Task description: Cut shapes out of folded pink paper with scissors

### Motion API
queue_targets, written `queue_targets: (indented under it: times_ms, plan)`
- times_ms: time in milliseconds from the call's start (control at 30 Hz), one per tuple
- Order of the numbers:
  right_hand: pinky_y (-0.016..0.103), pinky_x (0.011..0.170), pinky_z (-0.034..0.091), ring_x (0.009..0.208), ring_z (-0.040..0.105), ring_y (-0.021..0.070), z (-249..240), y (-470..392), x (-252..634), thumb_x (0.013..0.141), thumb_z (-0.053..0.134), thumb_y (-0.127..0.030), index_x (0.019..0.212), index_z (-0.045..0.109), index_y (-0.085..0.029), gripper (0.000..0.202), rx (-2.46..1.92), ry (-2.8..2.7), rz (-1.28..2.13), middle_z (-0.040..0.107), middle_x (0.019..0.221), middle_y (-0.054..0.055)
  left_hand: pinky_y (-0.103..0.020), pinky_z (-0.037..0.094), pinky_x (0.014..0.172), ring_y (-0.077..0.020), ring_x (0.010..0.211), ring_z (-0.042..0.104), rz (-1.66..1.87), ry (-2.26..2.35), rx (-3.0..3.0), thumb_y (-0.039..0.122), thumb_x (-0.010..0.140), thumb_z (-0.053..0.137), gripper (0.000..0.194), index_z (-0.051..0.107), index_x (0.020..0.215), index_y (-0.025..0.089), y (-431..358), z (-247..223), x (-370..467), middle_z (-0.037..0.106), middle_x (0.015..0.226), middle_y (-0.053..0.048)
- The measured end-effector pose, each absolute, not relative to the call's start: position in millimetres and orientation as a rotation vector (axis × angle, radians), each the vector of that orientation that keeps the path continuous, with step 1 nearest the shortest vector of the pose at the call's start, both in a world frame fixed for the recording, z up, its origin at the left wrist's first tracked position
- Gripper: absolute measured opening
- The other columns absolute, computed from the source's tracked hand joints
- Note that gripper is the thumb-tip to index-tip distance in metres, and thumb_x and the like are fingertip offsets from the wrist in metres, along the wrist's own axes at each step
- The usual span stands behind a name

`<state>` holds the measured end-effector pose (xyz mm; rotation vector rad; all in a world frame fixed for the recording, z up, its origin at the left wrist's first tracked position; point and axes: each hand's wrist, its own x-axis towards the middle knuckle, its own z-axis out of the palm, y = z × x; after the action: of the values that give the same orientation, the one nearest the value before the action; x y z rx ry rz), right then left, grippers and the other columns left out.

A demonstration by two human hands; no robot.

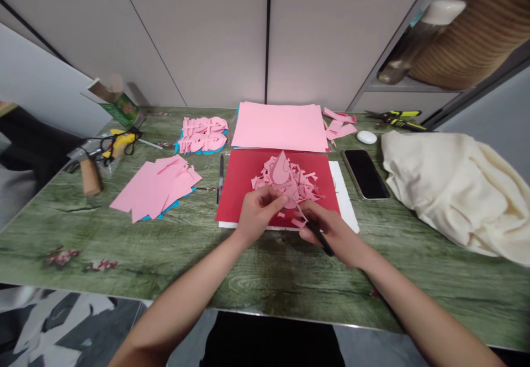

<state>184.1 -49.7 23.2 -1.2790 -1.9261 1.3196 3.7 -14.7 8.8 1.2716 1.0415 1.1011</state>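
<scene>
My left hand (pixel 257 211) pinches a pink paper piece (pixel 281 170), whose upper end comes to a point and shows a faint drawn line. My right hand (pixel 337 233) is closed around a pair of scissors with black handles (pixel 319 237). Their blades reach up and left to the paper, close to my left fingertips; whether they are apart I cannot tell. Beneath both hands lies a heap of pink paper scraps (pixel 307 186) on a red sheet (pixel 236 190). A white sheet (pixel 344 196) sticks out from under the red one.
Pink sheets (pixel 277 127) lie behind the red sheet. On the left are loose pink papers (pixel 155 187), letter cutouts (pixel 203 135), a pen (pixel 221 171) and a yellow-handled tool (pixel 118 143). Rightward lie a phone (pixel 365 174), a white oval object (pixel 366 137), pliers (pixel 399 120) and cream cloth (pixel 447 190).
</scene>
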Motion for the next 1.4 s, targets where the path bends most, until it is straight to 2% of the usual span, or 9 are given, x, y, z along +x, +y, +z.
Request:
queue_targets:
  times_ms: [367, 667, 833, 967, 1167, 1400]
  plan:
    - [0.023, 0.054, 0.032, 0.059, 0.036, 0.0104, 13, -51, 180, 0.082, 0.055, -0.046, 0.090, 0.044, -0.022, 0.028, -1.177, -1.658, 1.556, 0.040, 0.071, -0.004, -0.025, 0.047, 0.061, -0.0139, 0.060, 0.061, 1.105, 1.019, 1.112, 0.032, 0.072, 0.065, 0.018, 0.062, 0.069, 0.014, -18, 9, 8, 0.065, 0.065, -0.002]
    - [0.023, 0.054, 0.032, 0.057, 0.040, 0.0104, 10, -51, 179, 0.085, 0.052, -0.044, 0.093, 0.044, -0.022, 0.025, -1.182, -1.647, 1.579, 0.043, 0.063, -0.006, -0.024, 0.045, 0.058, -0.0129, 0.059, 0.061, 1.112, 1.024, 1.045, 0.032, 0.072, 0.065, 0.019, 0.060, 0.068, 0.014, -18, 5, 10, 0.065, 0.062, 0.000]
    - [0.024, 0.054, 0.034, 0.056, 0.044, 0.0108, 8, -51, 180, 0.085, 0.052, -0.044, 0.094, 0.043, -0.022, 0.026, -1.189, -1.641, 1.603, 0.046, 0.062, -0.005, -0.022, 0.042, 0.054, -0.0104, 0.052, 0.058, 1.051, 0.949, 0.873, 0.029, 0.071, 0.066, 0.017, 0.058, 0.069, 0.014, -15, 1, 11, 0.064, 0.057, 0.000]
    - [0.025, 0.056, 0.036, 0.055, 0.047, 0.0111, 7, -49, 181, 0.086, 0.051, -0.044, 0.095, 0.042, -0.021, 0.026, -1.197, -1.628, 1.629, 0.049, 0.061, -0.005, -0.021, 0.042, 0.055, -0.0097, 0.054, 0.058, 0.936, 0.888, 0.704, 0.028, 0.068, 0.068, 0.019, 0.057, 0.072, 0.013, -11, -2, 10, 0.064, 0.060, 0.000]
    - [0.026, 0.056, 0.037, 0.054, 0.048, 0.0110, 6, -49, 180, 0.087, 0.048, -0.045, 0.093, 0.040, -0.021, 0.026, -1.202, -1.597, 1.653, 0.049, 0.060, -0.005, -0.020, 0.041, 0.053, -0.0083, 0.050, 0.054, 0.976, 0.929, 0.788, 0.029, 0.067, 0.068, 0.020, 0.056, 0.069, 0.014, -8, -3, 10, 0.059, 0.054, 0.002]
    - [0.024, 0.056, 0.036, 0.054, 0.047, 0.0101, 6, -50, 178, 0.085, 0.051, -0.044, 0.088, 0.040, -0.022, 0.025, -1.229, -1.606, 1.606, 0.051, 0.058, -0.006, -0.021, 0.041, 0.055, -0.0099, 0.054, 0.057, 0.964, 0.925, 0.754, 0.031, 0.068, 0.067, 0.020, 0.056, 0.070, 0.015, -10, -3, 11, 0.062, 0.058, 0.001]
